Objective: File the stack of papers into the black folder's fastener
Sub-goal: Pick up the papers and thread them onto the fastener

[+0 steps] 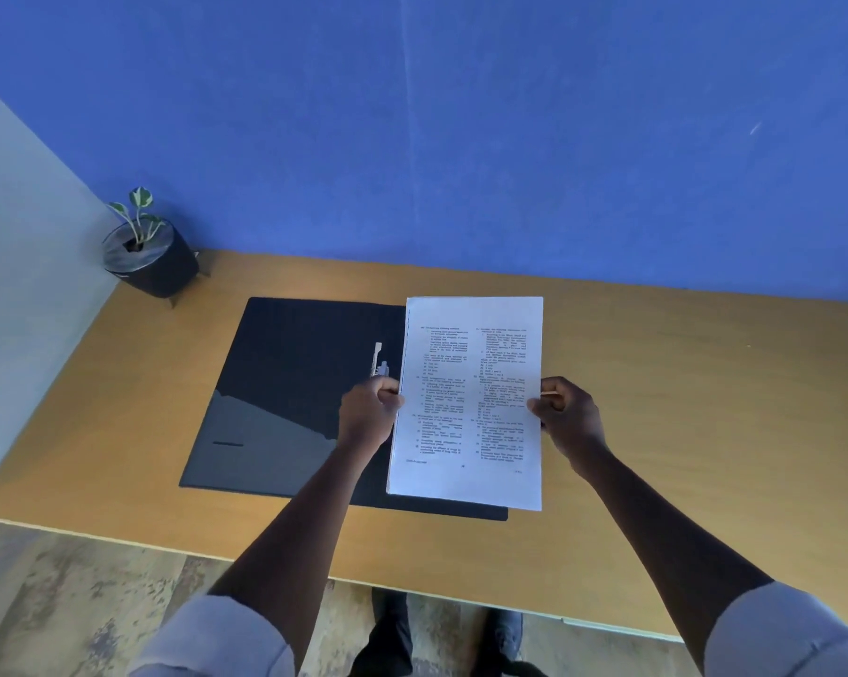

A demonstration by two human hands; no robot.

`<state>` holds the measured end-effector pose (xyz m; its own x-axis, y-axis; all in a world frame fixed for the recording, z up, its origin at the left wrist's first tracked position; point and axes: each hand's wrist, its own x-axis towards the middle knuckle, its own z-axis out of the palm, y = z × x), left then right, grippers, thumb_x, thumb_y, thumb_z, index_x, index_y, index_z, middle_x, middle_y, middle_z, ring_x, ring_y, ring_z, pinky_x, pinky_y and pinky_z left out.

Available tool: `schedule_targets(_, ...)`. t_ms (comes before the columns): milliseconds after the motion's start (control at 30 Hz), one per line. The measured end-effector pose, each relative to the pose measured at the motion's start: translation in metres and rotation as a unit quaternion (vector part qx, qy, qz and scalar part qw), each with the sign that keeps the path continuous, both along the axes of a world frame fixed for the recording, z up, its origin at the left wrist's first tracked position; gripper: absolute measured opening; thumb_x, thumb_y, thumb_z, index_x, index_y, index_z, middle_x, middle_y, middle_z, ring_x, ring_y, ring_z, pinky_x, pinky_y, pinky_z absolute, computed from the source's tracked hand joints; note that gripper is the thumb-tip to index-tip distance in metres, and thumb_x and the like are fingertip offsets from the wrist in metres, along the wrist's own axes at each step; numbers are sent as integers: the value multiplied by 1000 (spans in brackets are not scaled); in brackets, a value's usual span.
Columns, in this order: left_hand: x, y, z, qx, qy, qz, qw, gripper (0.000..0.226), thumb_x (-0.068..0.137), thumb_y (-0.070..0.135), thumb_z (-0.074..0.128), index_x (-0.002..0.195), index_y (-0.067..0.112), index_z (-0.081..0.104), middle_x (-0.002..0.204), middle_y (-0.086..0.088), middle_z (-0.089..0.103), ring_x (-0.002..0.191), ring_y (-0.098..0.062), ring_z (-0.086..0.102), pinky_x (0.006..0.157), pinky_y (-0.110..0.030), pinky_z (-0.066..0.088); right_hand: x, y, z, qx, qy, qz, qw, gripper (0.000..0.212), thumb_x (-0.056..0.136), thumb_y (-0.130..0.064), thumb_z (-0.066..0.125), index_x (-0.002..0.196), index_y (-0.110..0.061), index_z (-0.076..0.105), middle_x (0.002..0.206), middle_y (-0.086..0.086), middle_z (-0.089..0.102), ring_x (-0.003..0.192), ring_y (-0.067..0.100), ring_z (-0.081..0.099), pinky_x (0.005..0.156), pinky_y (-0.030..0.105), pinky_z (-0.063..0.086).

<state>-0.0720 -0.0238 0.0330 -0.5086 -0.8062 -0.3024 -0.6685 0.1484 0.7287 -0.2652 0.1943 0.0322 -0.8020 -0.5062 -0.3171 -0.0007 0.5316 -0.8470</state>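
Hands (466, 412) gripping paper stack (470, 408) over open black folder (290, 383), fastener (379, 360) bare

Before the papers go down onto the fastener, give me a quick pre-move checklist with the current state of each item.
1. Black folder lies open and flat on the desk: ok.
2. Fastener exposed near the spine, not covered by paper: ok.
3. Stack of papers held by both sides, left hand on the left edge, right hand on the right edge: ok.
4. Punched holes lined up with the fastener prongs: cannot tell, no holes visible.
5. Fastener prongs standing upright: cannot tell.
6. Potted plant well apart from the folder: ok.
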Motion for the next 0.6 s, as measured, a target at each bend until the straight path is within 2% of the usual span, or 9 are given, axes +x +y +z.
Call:
schedule_targets(100,5,-7,-4,21,-14,-20,1000,22,89,16,61,109,19,70,84,7,74,70,-9,72,72,-32,60,-1,-3,-5,5,-12,2,1000,14,91,-15,67,90,-29,67,76,-7,76,51,5,61,47,21,45)
schedule_targets(167,8,-12,-8,30,-20,-30,999,22,90,16,60,109,19,70,84,6,75,70,-8,73,67,-30,58,-1,-4,-9,11,-24,0,1000,12,90,-13,68,91,-26,68,76,-4,76,51,4,60,46,19,44)
schedule_targets(267,14,-19,-14,31,-23,-27,999,18,92,16,59,106,19,70,84,8,74,70,-8,73,64,-25,55,0,-7,-17,24,-55,5,998,11,90,-12,68,92,-23,68,78,-2,77,53,9,61,51,25,47)
schedule_targets(400,22,-28,-20,19,-26,-7,999,19,93,11,55,98,21,70,79,4,75,71,-11,74,75,-36,61,0,-10,-28,31,-77,6,997,12,89,-13,68,90,-24,68,75,-3,77,52,9,59,54,30,50)
schedule_targets(467,25,-34,-22,-8,-33,-4,999,21,94,11,54,102,20,71,85,4,76,73,-10,73,75,-33,59,0,-13,-33,33,-81,1,996,13,89,-12,69,89,-24,68,73,-3,77,51,9,59,52,29,49)
schedule_targets(533,29,-41,-24,-49,-51,-9,997,25,92,10,57,110,21,71,98,2,76,82,-11,70,74,-23,52,0,-17,-37,33,-90,-7,995,13,88,-11,69,89,-24,68,73,-1,77,54,13,60,54,32,49)
schedule_targets(600,30,-48,-25,-56,-65,-22,996,34,90,7,59,122,17,67,116,-2,72,100,-17,69,85,-22,47,0,-20,-40,30,-101,-12,994,13,88,-10,69,89,-22,69,76,3,77,60,19,62,58,36,50)
